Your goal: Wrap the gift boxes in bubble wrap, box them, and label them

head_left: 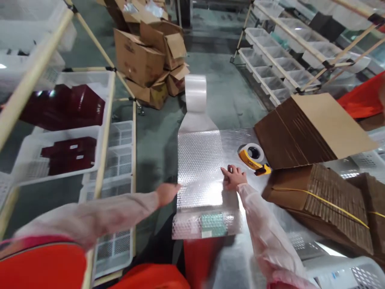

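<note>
A sheet of bubble wrap (198,154) runs across the silver-topped table (236,138) from a roll (195,94) at its far end. On the left edge of the sheet, my left hand (167,194) is closed, its fingertips pinching the wrap. My right hand (235,178) rests at the sheet's right edge with fingers partly curled and one finger pointing left; something small and dark shows among them, too unclear to name. Nearer to me, a green and pale package (213,224) lies rolled inside the wrap. Beyond my right hand sits a yellow tape dispenser (252,160) with a tape roll.
An open cardboard box (296,132) and a strapped stack of flat cartons (327,200) stand on the right. To the left, a rack holds white bins (99,150) with dark red boxes (72,154). Empty cartons (140,58) lie on the floor behind.
</note>
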`<state>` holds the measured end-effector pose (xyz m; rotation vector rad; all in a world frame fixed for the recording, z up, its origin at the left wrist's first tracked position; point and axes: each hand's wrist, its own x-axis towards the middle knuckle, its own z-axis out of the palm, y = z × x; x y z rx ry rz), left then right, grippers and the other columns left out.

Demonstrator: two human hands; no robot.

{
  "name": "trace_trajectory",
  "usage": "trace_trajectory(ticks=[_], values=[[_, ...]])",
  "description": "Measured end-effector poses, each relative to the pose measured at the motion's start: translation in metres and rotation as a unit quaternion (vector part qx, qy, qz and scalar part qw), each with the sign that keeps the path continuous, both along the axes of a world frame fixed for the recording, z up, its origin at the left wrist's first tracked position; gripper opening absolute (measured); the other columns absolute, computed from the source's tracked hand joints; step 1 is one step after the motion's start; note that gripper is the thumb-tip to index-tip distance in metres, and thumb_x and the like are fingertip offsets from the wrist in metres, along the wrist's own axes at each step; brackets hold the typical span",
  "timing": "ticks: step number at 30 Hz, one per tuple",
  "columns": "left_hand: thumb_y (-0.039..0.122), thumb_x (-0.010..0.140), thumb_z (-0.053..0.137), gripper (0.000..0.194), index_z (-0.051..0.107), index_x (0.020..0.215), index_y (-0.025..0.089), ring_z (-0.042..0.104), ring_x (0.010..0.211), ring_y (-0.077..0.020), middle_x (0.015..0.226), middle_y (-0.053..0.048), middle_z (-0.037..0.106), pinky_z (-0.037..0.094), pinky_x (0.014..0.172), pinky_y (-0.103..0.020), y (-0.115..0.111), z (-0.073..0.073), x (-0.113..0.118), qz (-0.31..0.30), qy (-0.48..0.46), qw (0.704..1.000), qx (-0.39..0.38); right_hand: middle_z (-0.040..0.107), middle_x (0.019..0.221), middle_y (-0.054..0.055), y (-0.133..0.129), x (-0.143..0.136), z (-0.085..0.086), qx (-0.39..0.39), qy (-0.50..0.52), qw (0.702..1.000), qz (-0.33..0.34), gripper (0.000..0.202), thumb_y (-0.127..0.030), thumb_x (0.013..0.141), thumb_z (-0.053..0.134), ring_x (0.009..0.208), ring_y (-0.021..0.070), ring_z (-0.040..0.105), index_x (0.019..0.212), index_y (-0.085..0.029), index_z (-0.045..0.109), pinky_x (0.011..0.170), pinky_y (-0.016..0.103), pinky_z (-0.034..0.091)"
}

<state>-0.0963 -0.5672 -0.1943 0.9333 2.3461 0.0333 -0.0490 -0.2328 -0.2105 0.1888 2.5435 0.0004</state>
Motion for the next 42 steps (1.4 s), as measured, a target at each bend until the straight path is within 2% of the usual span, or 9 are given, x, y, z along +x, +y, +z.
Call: trace_trajectory(ticks=[2,4,8,11,13,18,23,31,42], values=[[0.004,0.089,0.045,0.029,0.068,0.104,0.01,0.066,0.072,-0.0247,0.077,-0.012,0.07,0.05,0.067,-0.032,-0.056,0.014,-0.003,0.024,0.015,0.997,-0.07,0.029,0.154,0.01,0.0,-0.001,-0.001,-0.007,-0.002,1.0,0.001,0.105,-0.04,0.064,0.083,0.128,0.0361,0.035,0.152,-0.046,0.027,0.094,0.048,0.036],[0.006,0.092,0.04,0.035,0.067,0.114,0.013,0.064,0.077,-0.0235,0.083,-0.01,0.069,0.05,0.071,-0.033,-0.071,0.022,-0.01,0.025,0.077,0.994,-0.068,0.03,0.153,0.01,0.0,-0.003,-0.001,-0.01,-0.001,1.0,0.002,0.109,-0.038,0.061,0.085,0.127,0.0359,0.036,0.153,-0.045,0.027,0.094,0.048,0.036],[0.015,0.101,0.032,0.045,0.051,0.141,0.024,0.059,0.092,-0.0232,0.095,-0.009,0.063,0.047,0.085,-0.035,0.023,0.003,-0.039,-0.011,0.191,0.976,0.108,0.034,0.15,0.011,0.001,-0.004,0.0,-0.016,0.016,1.0,-0.003,0.106,-0.034,0.061,0.085,0.124,0.0356,0.039,0.151,-0.045,0.03,0.093,0.047,0.037],[0.012,0.1,0.035,0.045,0.051,0.141,0.02,0.055,0.107,-0.0259,0.112,-0.013,0.062,0.043,0.092,-0.038,0.107,-0.027,-0.05,-0.007,0.181,0.973,0.142,0.037,0.149,0.011,-0.001,0.003,0.0,-0.021,0.035,0.999,-0.015,0.11,-0.03,0.061,0.084,0.123,0.0348,0.042,0.153,-0.043,0.025,0.091,0.043,0.037],[0.011,0.098,0.037,0.045,0.051,0.14,0.017,0.052,0.115,-0.0279,0.118,-0.016,0.061,0.039,0.098,-0.041,0.131,-0.043,-0.05,-0.006,0.179,0.973,0.149,0.042,0.146,0.012,-0.005,0.009,-0.001,-0.025,0.048,0.998,-0.02,0.108,-0.028,0.066,0.08,0.123,0.0324,0.044,0.156,-0.038,0.02,0.092,0.041,0.037],[0.025,0.096,0.05,0.047,0.048,0.141,0.014,0.051,0.113,-0.0306,0.121,-0.016,0.061,0.035,0.1,-0.045,0.117,-0.05,-0.05,-0.004,0.191,0.963,0.19,0.066,0.12,0.011,-0.013,0.021,0.0,-0.064,0.04,0.997,-0.027,0.077,-0.02,0.081,0.065,0.114,0.025,0.055,0.151,-0.023,0.033,0.093,0.036,0.036],[0.04,0.093,0.058,0.049,0.055,0.135,0.016,0.049,0.119,-0.0305,0.129,-0.015,0.058,0.035,0.102,-0.044,0.112,-0.033,-0.039,-0.049,0.158,0.959,0.23,0.067,0.115,0.007,-0.004,0.026,0.015,-0.077,0.033,0.996,-0.023,0.023,-0.024,0.094,0.05,0.112,0.0226,0.056,0.106,-0.025,0.069,0.09,0.034,0.038],[0.031,0.09,0.061,0.032,0.065,0.113,0.01,0.058,0.109,-0.0319,0.109,-0.016,0.066,0.044,0.093,-0.042,0.111,-0.021,0.012,-0.106,0.052,0.988,0.099,0.067,0.114,0.008,-0.025,0.035,0.014,-0.097,0.026,0.99,-0.097,0.043,-0.029,0.08,0.07,0.106,0.0229,0.06,0.121,-0.022,0.062,0.083,0.029,0.042],[0.029,0.084,0.068,0.047,0.055,0.128,0.017,0.057,0.111,-0.0333,0.116,-0.017,0.064,0.047,0.09,-0.042,0.112,-0.03,0.02,-0.098,0.068,0.99,0.072,0.07,0.099,0.006,-0.038,0.054,-0.006,-0.177,0.065,0.963,-0.195,0.049,-0.018,0.082,0.064,0.088,0.0176,0.062,0.13,-0.019,0.057,0.075,0.025,0.044]])
